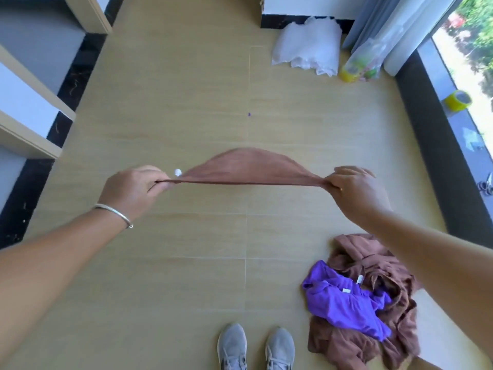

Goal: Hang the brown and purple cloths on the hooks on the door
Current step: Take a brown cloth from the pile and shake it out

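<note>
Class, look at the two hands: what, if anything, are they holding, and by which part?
One brown cloth, stretched between them: the left hand pinches its left end, the right hand its right end.

Silver bangle point(114, 210), grey trainers point(232, 345)

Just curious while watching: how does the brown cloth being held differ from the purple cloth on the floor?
The held brown cloth is stretched taut in the air, its ends pinched by the left hand and right hand; the purple cloth lies crumpled and untouched. The held cloth hangs clear of everything, while the purple one rests on a heap of brown cloths beside the shoes. Both carry a small white tag.
</note>
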`<state>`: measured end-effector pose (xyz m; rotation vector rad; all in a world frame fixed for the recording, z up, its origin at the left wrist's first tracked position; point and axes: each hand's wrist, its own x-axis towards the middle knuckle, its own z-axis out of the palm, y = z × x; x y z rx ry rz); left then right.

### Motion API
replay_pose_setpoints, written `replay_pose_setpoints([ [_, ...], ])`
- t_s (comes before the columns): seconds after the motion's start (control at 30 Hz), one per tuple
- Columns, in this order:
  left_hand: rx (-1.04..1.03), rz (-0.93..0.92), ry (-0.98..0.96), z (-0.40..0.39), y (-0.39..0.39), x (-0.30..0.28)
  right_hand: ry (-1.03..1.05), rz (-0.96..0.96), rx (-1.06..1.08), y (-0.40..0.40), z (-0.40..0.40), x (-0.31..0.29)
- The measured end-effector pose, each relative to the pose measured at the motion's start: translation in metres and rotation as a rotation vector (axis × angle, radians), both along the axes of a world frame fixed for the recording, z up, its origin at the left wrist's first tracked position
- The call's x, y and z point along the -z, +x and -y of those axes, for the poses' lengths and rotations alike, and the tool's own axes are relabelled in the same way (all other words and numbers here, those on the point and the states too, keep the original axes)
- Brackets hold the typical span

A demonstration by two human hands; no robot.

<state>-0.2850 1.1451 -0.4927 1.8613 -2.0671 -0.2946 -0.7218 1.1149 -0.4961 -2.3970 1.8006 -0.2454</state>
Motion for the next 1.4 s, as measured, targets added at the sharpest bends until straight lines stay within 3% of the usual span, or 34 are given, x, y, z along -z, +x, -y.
replay_pose_setpoints([
  [0.27, 0.089, 0.006, 0.332, -0.142, -0.014, 0.154, 0.385, -0.025, -0.086, -0.022, -0.138, 0.166],
  [0.47, 0.03, 0.027, 0.622, -0.209, -0.029, 0.238, 0.565, -0.047, -0.048, -0.031, -0.226, 0.254],
  [0.57, -0.095, -0.063, 0.686, -0.216, -0.037, 0.267, 0.604, -0.036, -0.003, -0.032, -0.236, 0.282],
  [0.7, -0.337, -0.199, 0.628, -0.188, -0.045, 0.306, 0.579, 0.035, 0.14, -0.026, -0.203, 0.313],
  [0.93, -0.471, -0.471, 0.496, -0.038, -0.04, 0.393, 0.431, 0.222, 0.474, -0.012, -0.045, 0.402],
  [1.0, -0.433, -0.439, 0.498, 0.011, -0.042, 0.433, 0.421, 0.237, 0.541, -0.011, -0.002, 0.442],
  [1.1, -0.391, -0.218, 0.589, 0.067, -0.054, 0.491, 0.418, 0.17, 0.565, -0.006, 0.038, 0.499],
  [1.17, -0.285, -0.058, 0.499, 0.072, -0.069, 0.514, 0.339, 0.194, 0.482, 0.0, 0.04, 0.524],
  [1.27, 0.168, 0.188, 0.205, 0.022, -0.093, 0.537, 0.151, 0.121, -0.052, 0.0, 0.005, 0.544],
  [1.33, 0.373, 0.306, 0.228, -0.03, -0.105, 0.55, 0.129, -0.033, -0.339, -0.004, -0.03, 0.552],
  [1.4, 0.439, 0.383, 0.352, -0.073, -0.112, 0.557, 0.256, -0.207, -0.439, -0.003, -0.06, 0.556],
])
